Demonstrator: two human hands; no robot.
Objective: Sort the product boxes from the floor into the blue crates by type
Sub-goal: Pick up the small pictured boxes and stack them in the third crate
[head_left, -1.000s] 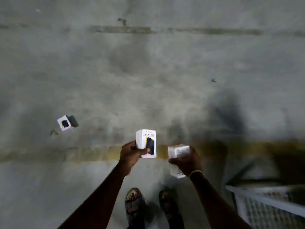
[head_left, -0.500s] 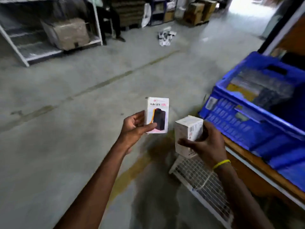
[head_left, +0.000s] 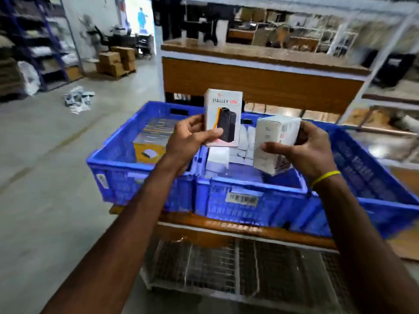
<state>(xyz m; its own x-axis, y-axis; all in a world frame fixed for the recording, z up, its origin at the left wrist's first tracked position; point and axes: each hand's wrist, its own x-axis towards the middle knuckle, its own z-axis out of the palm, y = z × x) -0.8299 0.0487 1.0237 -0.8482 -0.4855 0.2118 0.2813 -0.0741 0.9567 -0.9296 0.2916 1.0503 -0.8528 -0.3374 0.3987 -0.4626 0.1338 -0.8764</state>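
Note:
My left hand (head_left: 188, 141) grips a white box (head_left: 223, 116) printed with a black power bank, held upright above the blue crates. My right hand (head_left: 306, 152) grips a plain white box (head_left: 274, 143) with a barcode on its side, tilted, over the middle crate (head_left: 249, 200). The left crate (head_left: 118, 168) holds yellow and grey boxes (head_left: 149, 146). In the middle crate lie white boxes (head_left: 238, 150). A third blue crate (head_left: 374, 177) at the right is partly hidden by my right arm.
The crates stand on a wooden shelf (head_left: 226, 227) of a white metal rack with a wire mesh panel (head_left: 226, 268) below. Another wooden shelf (head_left: 260, 80) spans above. Loose packets (head_left: 77, 102) lie on the concrete floor at left, cardboard boxes (head_left: 116, 61) behind.
The view swung up from the floor and turned to face the rack. Both hands, each still holding its box, now hover over the blue crates instead of beside them.

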